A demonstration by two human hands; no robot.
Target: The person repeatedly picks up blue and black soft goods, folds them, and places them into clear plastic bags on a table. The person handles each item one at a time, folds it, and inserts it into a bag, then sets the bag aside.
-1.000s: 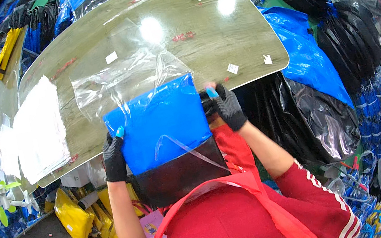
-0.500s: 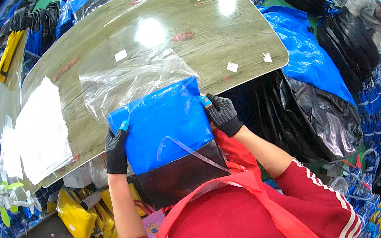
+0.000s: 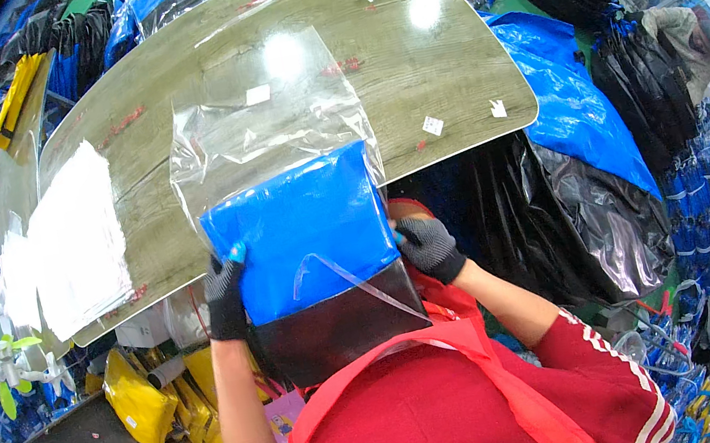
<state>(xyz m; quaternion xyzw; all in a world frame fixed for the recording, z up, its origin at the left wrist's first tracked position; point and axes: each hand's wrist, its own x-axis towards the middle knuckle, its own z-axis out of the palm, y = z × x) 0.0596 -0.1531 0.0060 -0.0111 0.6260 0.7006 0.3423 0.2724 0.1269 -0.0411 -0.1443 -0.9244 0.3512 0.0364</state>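
Note:
A flat, folded blue-and-black plastic item [image 3: 305,230] lies before me, its blue part toward the table and its black part against my body. A clear narrow strip hangs across its surface. My left hand [image 3: 227,285], in a dark dotted glove with a bare-looking blue thumb tip, grips its left edge. On the opposite edge my right hand [image 3: 427,245], gloved likewise, is closed with the thumb on top and the fingers partly hidden. A clear plastic bag [image 3: 265,133] lies on the table and meets the item's far edge; how far it overlaps is hard to make out.
The wood-patterned table [image 3: 433,68] carries a stack of white sheets [image 3: 82,244] at left and small white labels [image 3: 433,125]. Yellow packages [image 3: 139,398] and a small green-bladed fan [image 3: 5,364] are at lower left. Black and blue sheeting [image 3: 577,90] hangs at right.
Both hands have slid toward me along the item's sides. The clear bag has shifted right and lies flatter and straighter, its edges now reaching along the item's far corners.

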